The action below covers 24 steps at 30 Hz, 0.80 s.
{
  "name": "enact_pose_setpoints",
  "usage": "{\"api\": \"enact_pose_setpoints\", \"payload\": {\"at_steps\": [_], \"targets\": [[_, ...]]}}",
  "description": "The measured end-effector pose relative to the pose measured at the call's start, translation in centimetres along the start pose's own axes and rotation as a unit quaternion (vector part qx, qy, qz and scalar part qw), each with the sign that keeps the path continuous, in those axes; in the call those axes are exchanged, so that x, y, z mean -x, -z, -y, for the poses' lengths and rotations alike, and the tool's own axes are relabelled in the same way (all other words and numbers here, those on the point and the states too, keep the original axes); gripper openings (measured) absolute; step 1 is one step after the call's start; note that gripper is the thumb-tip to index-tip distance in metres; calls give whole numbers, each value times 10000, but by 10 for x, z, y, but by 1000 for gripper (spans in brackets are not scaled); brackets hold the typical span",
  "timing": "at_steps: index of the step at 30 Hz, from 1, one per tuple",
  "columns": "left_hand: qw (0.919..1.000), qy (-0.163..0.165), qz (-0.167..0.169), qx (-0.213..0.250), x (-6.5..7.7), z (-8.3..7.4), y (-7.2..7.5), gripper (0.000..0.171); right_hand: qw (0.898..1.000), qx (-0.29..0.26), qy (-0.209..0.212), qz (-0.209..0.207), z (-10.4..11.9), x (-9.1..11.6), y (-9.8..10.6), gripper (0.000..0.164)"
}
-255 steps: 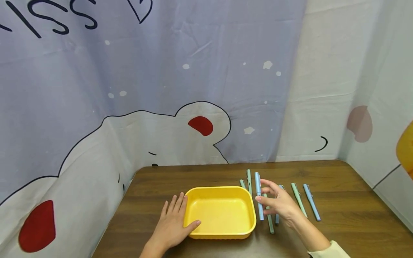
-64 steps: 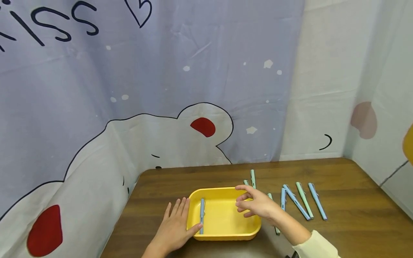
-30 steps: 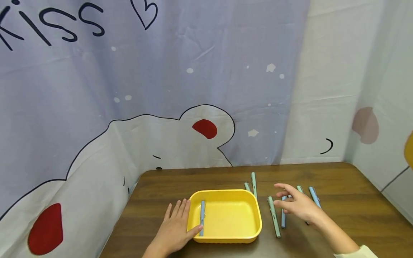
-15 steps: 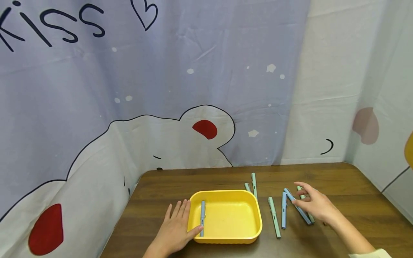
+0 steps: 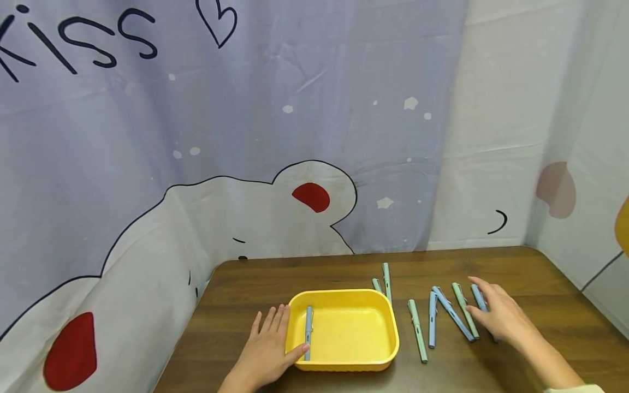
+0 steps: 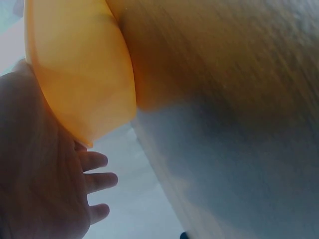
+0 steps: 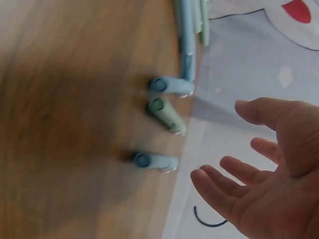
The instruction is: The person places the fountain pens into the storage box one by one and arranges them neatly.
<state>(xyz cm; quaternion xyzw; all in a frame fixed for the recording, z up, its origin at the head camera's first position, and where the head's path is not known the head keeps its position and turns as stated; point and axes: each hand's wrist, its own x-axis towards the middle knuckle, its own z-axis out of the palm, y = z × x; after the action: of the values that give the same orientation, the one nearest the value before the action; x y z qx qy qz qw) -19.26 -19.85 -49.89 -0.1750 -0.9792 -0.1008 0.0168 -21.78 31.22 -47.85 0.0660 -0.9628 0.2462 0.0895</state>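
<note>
My left hand (image 5: 265, 349) rests on the left rim of a yellow plastic tray (image 5: 344, 365), fingers straight and thumb over the edge. In the left wrist view, that hand (image 6: 45, 169) lies against the tray's outer wall (image 6: 82, 69). Inside the tray, along its left side, lies a blue pen (image 5: 308, 327). My right hand (image 5: 506, 316) hovers with loosely bent fingers over the rightmost blue pen (image 5: 478, 297), partly hiding it. The right wrist view shows the hand (image 7: 269, 184) holding nothing, a gap between its fingertips and that blue pen (image 7: 158, 161).
Left of my right hand lie a green pen (image 5: 465, 311), two blue pens with their upper ends together, and another green pen (image 5: 417, 331). Two green pens (image 5: 387, 281) lie behind the tray's right corner. A printed curtain (image 5: 314, 109) hangs behind the wooden table (image 5: 275, 270).
The blue pen first held in my right hand now lies in the tray. My right hand has since moved from above the tray rightward across the pens. My left hand stays on the rim.
</note>
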Motion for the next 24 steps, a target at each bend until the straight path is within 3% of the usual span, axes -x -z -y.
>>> {"api": "enact_pose_setpoints", "payload": {"at_steps": [13, 24], "targets": [[10000, -12, -12, 18, 0, 0, 2, 95, 9986, 495, -190, 85, -29, -3, -11, 71], [10000, 29, 38, 54, 0, -1, 2, 97, 9939, 550, -693, 666, -39, -9, -16, 75]]}}
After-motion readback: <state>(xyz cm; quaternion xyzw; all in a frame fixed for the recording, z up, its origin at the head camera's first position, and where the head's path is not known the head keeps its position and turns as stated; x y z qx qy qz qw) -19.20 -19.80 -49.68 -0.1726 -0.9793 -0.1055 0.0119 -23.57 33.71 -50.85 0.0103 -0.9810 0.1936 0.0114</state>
